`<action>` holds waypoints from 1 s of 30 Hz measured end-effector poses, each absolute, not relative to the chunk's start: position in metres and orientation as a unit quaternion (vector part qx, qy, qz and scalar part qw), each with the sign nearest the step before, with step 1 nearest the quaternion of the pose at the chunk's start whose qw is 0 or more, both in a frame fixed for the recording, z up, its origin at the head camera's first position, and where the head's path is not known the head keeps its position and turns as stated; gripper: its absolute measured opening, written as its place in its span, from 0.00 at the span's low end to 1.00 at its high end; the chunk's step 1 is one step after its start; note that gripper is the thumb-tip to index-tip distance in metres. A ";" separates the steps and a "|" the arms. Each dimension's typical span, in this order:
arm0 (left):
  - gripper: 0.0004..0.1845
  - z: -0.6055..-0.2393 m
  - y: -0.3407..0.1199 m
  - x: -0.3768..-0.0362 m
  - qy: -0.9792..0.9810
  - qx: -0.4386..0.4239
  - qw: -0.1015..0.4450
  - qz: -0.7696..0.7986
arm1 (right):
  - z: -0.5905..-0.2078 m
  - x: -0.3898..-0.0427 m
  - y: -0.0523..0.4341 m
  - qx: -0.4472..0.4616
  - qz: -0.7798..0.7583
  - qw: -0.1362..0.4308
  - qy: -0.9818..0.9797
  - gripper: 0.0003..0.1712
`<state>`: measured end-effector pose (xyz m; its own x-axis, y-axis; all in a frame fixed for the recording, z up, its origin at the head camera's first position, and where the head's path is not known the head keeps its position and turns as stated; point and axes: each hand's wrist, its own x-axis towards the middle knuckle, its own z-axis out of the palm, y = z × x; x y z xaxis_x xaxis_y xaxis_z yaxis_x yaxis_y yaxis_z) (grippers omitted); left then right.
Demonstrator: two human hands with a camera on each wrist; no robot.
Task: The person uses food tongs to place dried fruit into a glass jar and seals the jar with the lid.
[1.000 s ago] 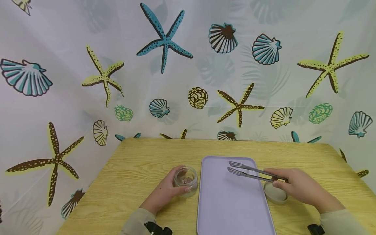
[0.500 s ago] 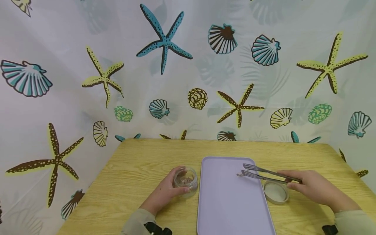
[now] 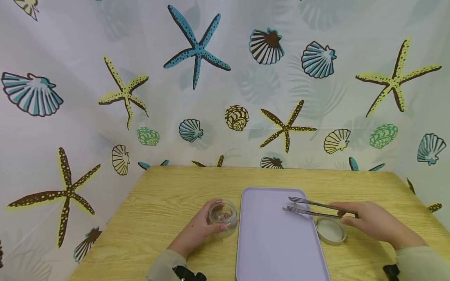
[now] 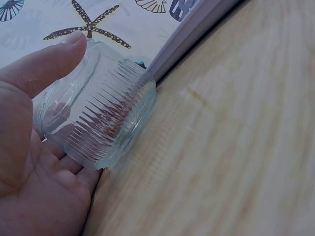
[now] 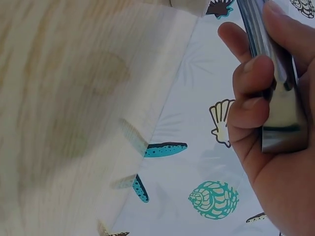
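Observation:
In the head view, my left hand (image 3: 199,229) grips a clear glass jar (image 3: 228,223) with a few small brownish pieces inside. The left wrist view shows the thumb along one side of this ribbed jar (image 4: 93,118) and fingers behind it. My right hand (image 3: 369,222) holds metal tongs (image 3: 316,214), their slotted ends spread apart over the upper right of a lilac tray (image 3: 277,242). Beside the lower tong end is a small pale curved piece (image 3: 284,208). Curled fingers wrap the tongs' handle (image 5: 283,118) in the right wrist view.
A shallow round lid (image 3: 331,230) lies at the tray's right edge, under the tongs' handle side. The wood-grain table (image 3: 168,191) reaches back to a hanging cloth (image 3: 218,89) printed with shells and starfish.
The tongs and right hand have moved right, then slightly back left. The small curved piece on the tray has come into sight by the tong ends. The left hand and jar stay put.

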<state>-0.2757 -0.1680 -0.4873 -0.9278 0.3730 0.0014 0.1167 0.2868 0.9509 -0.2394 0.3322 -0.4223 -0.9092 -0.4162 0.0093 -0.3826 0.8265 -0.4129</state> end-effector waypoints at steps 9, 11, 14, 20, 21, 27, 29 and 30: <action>0.47 -0.491 -0.169 -0.276 0.794 0.153 0.113 0.577 | -0.422 -0.247 0.324 -0.217 -0.180 0.027 0.959 0.26; 0.46 -0.491 -0.169 -0.276 0.793 0.153 0.113 0.578 | -0.423 -0.248 0.322 -0.216 -0.173 0.023 0.961 0.26; 0.47 -0.490 -0.169 -0.275 0.794 0.153 0.112 0.578 | -0.423 -0.250 0.319 -0.214 -0.166 0.017 0.962 0.24; 0.47 -0.490 -0.169 -0.275 0.793 0.152 0.113 0.579 | -0.424 -0.249 0.314 -0.198 -0.155 0.004 0.968 0.23; 0.47 -0.490 -0.169 -0.275 0.794 0.151 0.113 0.578 | -0.424 -0.249 0.313 -0.196 -0.155 0.001 0.968 0.23; 0.47 -0.489 -0.169 -0.276 0.794 0.152 0.110 0.578 | -0.426 -0.248 0.312 -0.200 -0.164 -0.016 0.966 0.23; 0.47 -0.489 -0.168 -0.276 0.794 0.154 0.108 0.578 | -0.425 -0.247 0.311 -0.201 -0.171 -0.018 0.964 0.23; 0.47 -0.488 -0.168 -0.277 0.794 0.154 0.108 0.578 | -0.425 -0.247 0.311 -0.202 -0.174 -0.020 0.964 0.23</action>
<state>-0.2765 -0.1683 -0.4884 -0.9292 0.3695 0.0070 0.1201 0.2842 0.9512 -0.2467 0.3114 -0.4252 -0.9176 -0.3825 0.1082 -0.3962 0.8581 -0.3267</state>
